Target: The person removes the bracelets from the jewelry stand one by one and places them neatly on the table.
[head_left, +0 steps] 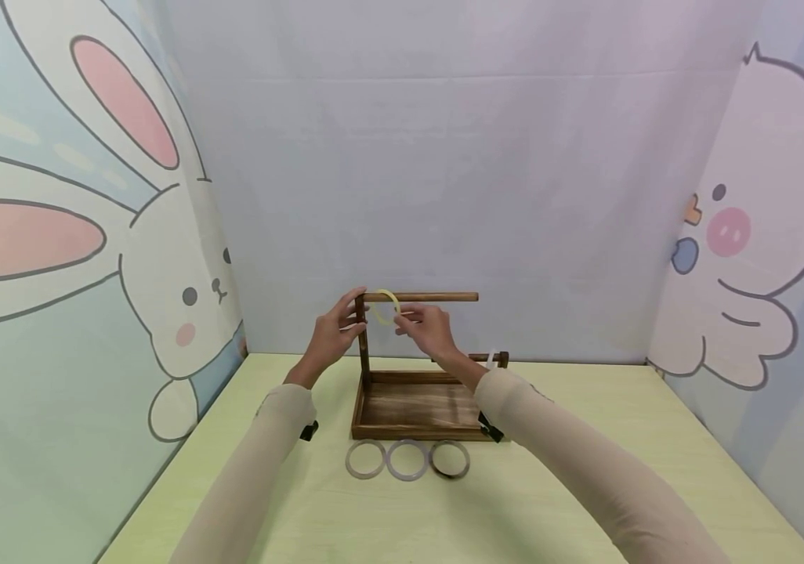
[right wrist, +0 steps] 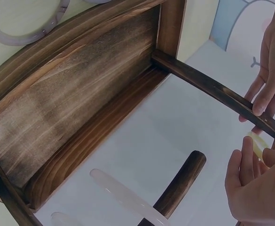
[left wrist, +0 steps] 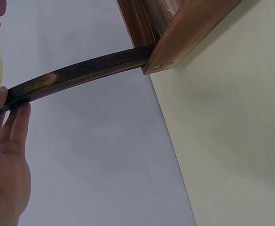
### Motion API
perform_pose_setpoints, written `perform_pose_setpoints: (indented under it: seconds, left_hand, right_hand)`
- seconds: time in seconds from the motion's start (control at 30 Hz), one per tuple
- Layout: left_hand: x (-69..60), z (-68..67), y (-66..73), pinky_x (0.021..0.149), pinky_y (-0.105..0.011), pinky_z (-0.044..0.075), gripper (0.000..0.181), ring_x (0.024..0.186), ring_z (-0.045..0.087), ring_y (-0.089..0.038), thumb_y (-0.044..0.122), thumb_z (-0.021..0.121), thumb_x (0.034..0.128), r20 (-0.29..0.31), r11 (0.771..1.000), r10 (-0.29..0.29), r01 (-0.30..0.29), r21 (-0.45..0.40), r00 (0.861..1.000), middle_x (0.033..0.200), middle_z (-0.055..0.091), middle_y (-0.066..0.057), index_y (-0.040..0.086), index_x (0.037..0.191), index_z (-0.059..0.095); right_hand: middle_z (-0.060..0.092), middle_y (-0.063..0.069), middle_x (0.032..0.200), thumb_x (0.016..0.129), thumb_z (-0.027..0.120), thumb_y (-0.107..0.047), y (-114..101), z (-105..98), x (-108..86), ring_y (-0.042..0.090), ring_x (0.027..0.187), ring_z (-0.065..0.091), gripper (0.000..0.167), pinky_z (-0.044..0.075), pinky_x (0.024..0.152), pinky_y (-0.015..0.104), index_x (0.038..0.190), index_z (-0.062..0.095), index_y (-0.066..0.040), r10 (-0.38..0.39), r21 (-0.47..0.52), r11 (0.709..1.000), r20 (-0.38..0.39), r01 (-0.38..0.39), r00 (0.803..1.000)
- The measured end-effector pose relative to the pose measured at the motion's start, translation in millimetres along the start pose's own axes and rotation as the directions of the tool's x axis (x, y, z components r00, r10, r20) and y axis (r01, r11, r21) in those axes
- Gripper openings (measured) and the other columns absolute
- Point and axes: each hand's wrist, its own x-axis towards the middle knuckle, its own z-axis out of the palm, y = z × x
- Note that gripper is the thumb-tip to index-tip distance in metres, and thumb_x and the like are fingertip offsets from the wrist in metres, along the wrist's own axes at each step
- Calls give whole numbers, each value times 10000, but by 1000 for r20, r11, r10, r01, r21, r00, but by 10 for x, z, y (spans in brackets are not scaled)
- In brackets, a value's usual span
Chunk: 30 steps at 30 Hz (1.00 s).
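Around the upper bar (head_left: 440, 297) sat a yellow ring (head_left: 395, 299).
Right fingers (head_left: 409, 317) pinched it; left fingers (head_left: 350, 298) gripped the post (head_left: 364, 350).

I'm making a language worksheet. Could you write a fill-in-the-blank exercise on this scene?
The ring that the right hand holds is coloured ____.
The left hand grips the post, which is made of ____.
The number of rings lying on the table is ____.

Missing words: yellow; wood; three.
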Motion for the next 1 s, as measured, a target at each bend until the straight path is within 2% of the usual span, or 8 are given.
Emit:
perform_pose_setpoints:
  seconds: [0.13, 0.3, 0.37, 0.5, 0.67, 0.73, 0.87, 1.0]
  left_hand:
    - [-3, 6, -22, 933, -482, 606, 765, 1169, 679, -432, -105, 700, 935, -8, 1000, 3, -3, -2, 1000, 1332, 669, -238, 257, 1566, 464]
    - [-8, 18, -14, 923, -556, 588, 752, 1155, 672, -476, -163, 671, 928, -20, 1000, 19, -19, -1, 1000, 1319, 647, -308, 160, 1571, 454]
    - [-17, 19, 38, 921, -571, 582, 743, 1152, 666, -495, -188, 654, 925, -23, 1000, 24, -24, -1, 999, 1315, 638, -330, 123, 1569, 451]
    - [-45, -6, 232, 923, -557, 590, 722, 1145, 665, -506, -202, 651, 918, -19, 999, 37, -37, -1, 999, 1306, 645, -323, 82, 1554, 463]
    - [-73, -39, 388, 918, -531, 602, 700, 1135, 676, -492, -199, 660, 914, -10, 998, 55, -55, 1, 998, 1300, 660, -297, 50, 1540, 470]
    - [-72, -49, 390, 920, -528, 603, 698, 1137, 676, -487, -199, 659, 914, -7, 999, 54, -54, -4, 999, 1298, 657, -305, 47, 1539, 470]
    - [-65, -62, 373, 923, -522, 603, 700, 1143, 671, -493, -196, 660, 916, 2, 999, 46, -46, -10, 999, 1293, 649, -332, 61, 1540, 475]
    - [-44, -31, 246, 922, -531, 601, 714, 1143, 669, -495, -194, 655, 920, 7, 999, 53, -53, -4, 999, 1304, 635, -348, 65, 1554, 457]
  right_hand:
    - [753, 184, 1170, 1017, 696, -133, -1, 0, -14, 241, 864, 783, 309, 656, 820, 404, 1288, 698, 16, 9, 24, 1000, 9, -10, 1000]
    - [748, 189, 1180, 1019, 695, -148, -21, -9, -27, 242, 851, 784, 317, 655, 825, 429, 1297, 694, 3, 35, 54, 998, 26, -36, 999]
    - [753, 189, 1165, 1017, 696, -133, -21, -19, -27, 242, 842, 784, 305, 659, 808, 401, 1292, 698, -2, 41, 60, 997, 26, -43, 999]
    - [756, 203, 1141, 1018, 690, -114, -17, -57, -27, 267, 838, 784, 291, 662, 786, 381, 1288, 699, -4, 51, 69, 996, 22, -52, 998]
    - [762, 222, 1086, 1021, 685, -110, 2, -121, -51, 327, 856, 778, 296, 653, 821, 466, 1293, 691, 8, 49, 62, 997, 17, -50, 999]
    - [770, 209, 1058, 1019, 688, -111, 8, -145, -60, 318, 848, 780, 293, 651, 826, 472, 1287, 693, 8, 44, 54, 998, 17, -45, 999]
    - [774, 199, 1045, 1018, 690, -112, 29, -192, -72, 235, 802, 784, 285, 660, 803, 411, 1274, 691, 14, 34, 46, 998, 21, -35, 999]
    - [774, 197, 1044, 1019, 691, -116, 42, -238, -93, 242, 802, 783, 286, 662, 795, 385, 1273, 690, 14, 47, 53, 997, 21, -48, 999]
